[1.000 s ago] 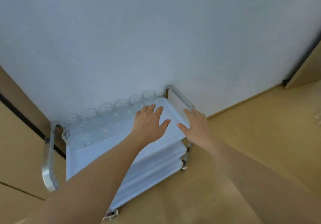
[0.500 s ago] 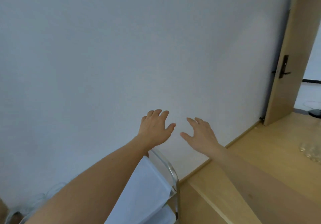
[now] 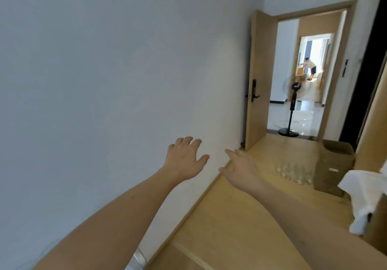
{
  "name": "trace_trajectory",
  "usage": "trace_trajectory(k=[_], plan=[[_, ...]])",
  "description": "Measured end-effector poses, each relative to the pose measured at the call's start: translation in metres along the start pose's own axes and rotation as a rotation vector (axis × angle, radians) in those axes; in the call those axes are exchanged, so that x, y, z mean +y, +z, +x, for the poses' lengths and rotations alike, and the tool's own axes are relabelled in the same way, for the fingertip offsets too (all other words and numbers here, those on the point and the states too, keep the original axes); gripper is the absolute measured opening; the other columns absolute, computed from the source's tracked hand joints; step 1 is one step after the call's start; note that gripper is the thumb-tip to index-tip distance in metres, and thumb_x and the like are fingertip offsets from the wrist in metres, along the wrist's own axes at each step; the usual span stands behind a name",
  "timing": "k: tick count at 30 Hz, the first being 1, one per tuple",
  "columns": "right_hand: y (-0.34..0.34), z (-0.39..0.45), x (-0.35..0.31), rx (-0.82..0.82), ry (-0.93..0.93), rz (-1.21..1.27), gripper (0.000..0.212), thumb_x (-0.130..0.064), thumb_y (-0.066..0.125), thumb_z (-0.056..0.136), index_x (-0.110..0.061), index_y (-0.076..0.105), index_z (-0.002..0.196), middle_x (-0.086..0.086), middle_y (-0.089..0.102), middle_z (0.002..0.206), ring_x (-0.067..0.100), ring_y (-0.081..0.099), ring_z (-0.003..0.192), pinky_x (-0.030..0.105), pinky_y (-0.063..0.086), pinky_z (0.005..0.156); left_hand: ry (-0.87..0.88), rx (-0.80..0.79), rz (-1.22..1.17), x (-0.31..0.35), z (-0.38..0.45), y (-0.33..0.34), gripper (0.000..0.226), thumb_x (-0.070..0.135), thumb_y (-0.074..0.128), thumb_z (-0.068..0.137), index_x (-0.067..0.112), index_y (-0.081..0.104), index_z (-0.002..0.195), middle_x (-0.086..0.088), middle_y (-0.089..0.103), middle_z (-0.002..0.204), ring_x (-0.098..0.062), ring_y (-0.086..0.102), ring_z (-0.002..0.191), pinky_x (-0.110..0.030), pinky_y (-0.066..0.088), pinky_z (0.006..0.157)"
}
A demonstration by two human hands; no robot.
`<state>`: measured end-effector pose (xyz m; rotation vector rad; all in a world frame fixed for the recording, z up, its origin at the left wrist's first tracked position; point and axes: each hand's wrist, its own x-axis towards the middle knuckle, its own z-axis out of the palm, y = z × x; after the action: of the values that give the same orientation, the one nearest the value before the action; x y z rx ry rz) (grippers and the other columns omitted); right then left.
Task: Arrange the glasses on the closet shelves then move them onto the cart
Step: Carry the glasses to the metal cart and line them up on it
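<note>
Both hands are held out in the middle of the frame and hold nothing. The left hand (image 3: 184, 160) has its fingers (image 3: 186, 140) spread and relaxed; the right hand (image 3: 240, 169) is open too, fingers straight. The glasses (image 3: 293, 171) stand in a group on the wooden floor (image 3: 240, 217) at the right, beside a cardboard box (image 3: 333, 165). A cart handle (image 3: 139, 259) shows at the bottom edge.

The wall (image 3: 104, 81) is plain pale grey-white. The floor (image 3: 240, 217) is light yellowish wood, and the door (image 3: 258, 81) a matching tan with a black handle (image 3: 254, 91). The glasses (image 3: 293, 172) are clear. The box (image 3: 333, 167) is brown cardboard, the cloth (image 3: 364, 190) white, the fan (image 3: 293, 102) black.
</note>
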<state>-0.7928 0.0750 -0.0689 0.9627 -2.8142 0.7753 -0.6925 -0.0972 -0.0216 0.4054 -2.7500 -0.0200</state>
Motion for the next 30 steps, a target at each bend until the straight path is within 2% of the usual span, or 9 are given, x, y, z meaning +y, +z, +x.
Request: trace_trajectory(k=[5, 11, 17, 22, 26, 30], plan=[[-0.019, 0.016, 0.041, 0.053, 0.122, -0.066, 0.072, -0.049, 0.057, 0.094, -0.023, 0.033, 0.156, 0.01, 0.044, 0.151, 0.033, 0.039, 0.137, 0.041, 0.035, 0.113, 0.14, -0.023, -0.041, 0.032, 0.051, 0.025, 0.064, 0.061, 0.041, 0.099, 0.025, 0.038, 0.152, -0.005, 0.038, 0.157, -0.026, 0.031, 0.145, -0.046, 0.03, 0.115], [-0.035, 0.043, 0.07, 0.129, 0.271, -0.113, 0.067, -0.048, 0.056, 0.097, -0.022, 0.035, 0.154, 0.009, 0.039, 0.154, 0.03, 0.033, 0.141, 0.039, 0.031, 0.112, 0.276, -0.004, -0.15, 0.059, 0.122, 0.044, 0.059, 0.059, 0.045, 0.098, 0.025, 0.045, 0.146, -0.004, 0.045, 0.15, -0.026, 0.036, 0.139, -0.044, 0.034, 0.109], [-0.048, 0.076, 0.091, 0.2, 0.381, -0.152, 0.071, -0.05, 0.057, 0.096, -0.024, 0.031, 0.157, 0.008, 0.036, 0.158, 0.03, 0.032, 0.144, 0.043, 0.032, 0.116, 0.426, -0.019, -0.216, 0.08, 0.189, 0.065, 0.061, 0.057, 0.049, 0.095, 0.024, 0.045, 0.146, -0.004, 0.046, 0.149, -0.027, 0.038, 0.137, -0.044, 0.037, 0.109], [-0.05, 0.098, 0.103, 0.239, 0.457, -0.182, 0.07, -0.05, 0.058, 0.094, -0.023, 0.036, 0.155, 0.006, 0.04, 0.155, 0.03, 0.036, 0.141, 0.045, 0.037, 0.114, 0.511, -0.035, -0.283, 0.09, 0.23, 0.083, 0.06, 0.056, 0.051, 0.094, 0.024, 0.046, 0.145, -0.002, 0.049, 0.145, -0.027, 0.039, 0.134, -0.043, 0.038, 0.107], [-0.047, 0.11, 0.125, 0.263, 0.523, -0.169, 0.068, -0.061, 0.053, 0.088, -0.032, 0.042, 0.149, 0.001, 0.053, 0.142, 0.028, 0.047, 0.13, 0.046, 0.046, 0.105, 0.567, -0.051, -0.313, 0.104, 0.253, 0.099, 0.058, 0.056, 0.049, 0.096, 0.023, 0.047, 0.144, -0.003, 0.049, 0.144, -0.025, 0.041, 0.134, -0.041, 0.038, 0.108], [-0.055, 0.12, 0.14, 0.276, 0.587, -0.177, 0.064, -0.049, 0.059, 0.093, -0.026, 0.04, 0.151, 0.003, 0.044, 0.151, 0.029, 0.039, 0.138, 0.043, 0.039, 0.111, 0.614, -0.081, -0.334, 0.12, 0.274, 0.117, 0.057, 0.053, 0.049, 0.097, 0.023, 0.047, 0.145, -0.004, 0.049, 0.144, -0.026, 0.04, 0.135, -0.041, 0.038, 0.108]])
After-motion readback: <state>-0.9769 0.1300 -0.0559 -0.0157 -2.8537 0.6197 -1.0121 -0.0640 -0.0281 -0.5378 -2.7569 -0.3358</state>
